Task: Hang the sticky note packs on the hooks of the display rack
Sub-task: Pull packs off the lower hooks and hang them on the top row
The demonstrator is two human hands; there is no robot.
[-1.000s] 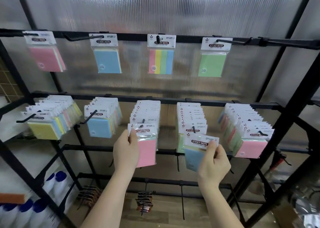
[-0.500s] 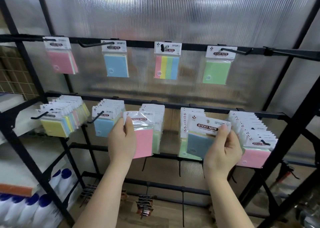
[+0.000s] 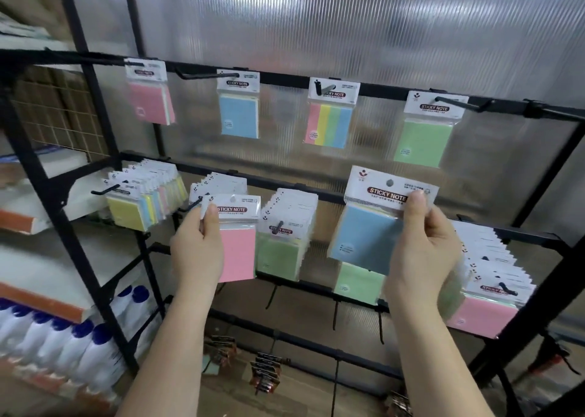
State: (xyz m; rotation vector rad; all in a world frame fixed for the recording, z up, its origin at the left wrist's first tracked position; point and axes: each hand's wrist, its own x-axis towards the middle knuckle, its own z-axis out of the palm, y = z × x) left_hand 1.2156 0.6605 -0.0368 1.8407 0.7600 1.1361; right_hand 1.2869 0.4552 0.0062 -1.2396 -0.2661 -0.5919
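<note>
Your right hand (image 3: 422, 245) pinches the white header card of a blue sticky note pack in a clear sleeve (image 3: 370, 226), thumb pressed on the card's right end beside the printed label. The pack is tilted, held in front of the middle rail of the black metal display rack (image 3: 316, 81), below the green pack on the top rail (image 3: 422, 138) and over a green pack hanging on the middle row (image 3: 359, 282). Its hang hole is free of any hook.

Your left hand (image 3: 198, 248) grips a pink sticky note pack in a clear sleeve (image 3: 237, 242) by the left end of its header, fingers curled round the edge. This pack hangs upright, just in front of the second bundle of packs on the middle row (image 3: 221, 184), beside a bundle fronted by green (image 3: 285, 236).

The top rail also carries a single pink pack (image 3: 150, 95), a single blue pack (image 3: 239, 109) and a striped multicolour pack (image 3: 330, 117), each on its own hook. A yellow-fronted bundle (image 3: 139, 201) fills the middle row's left hook, and a pink-fronted bundle (image 3: 487, 293) the right one. White bottles with blue caps (image 3: 63, 337) stand at lower left.
</note>
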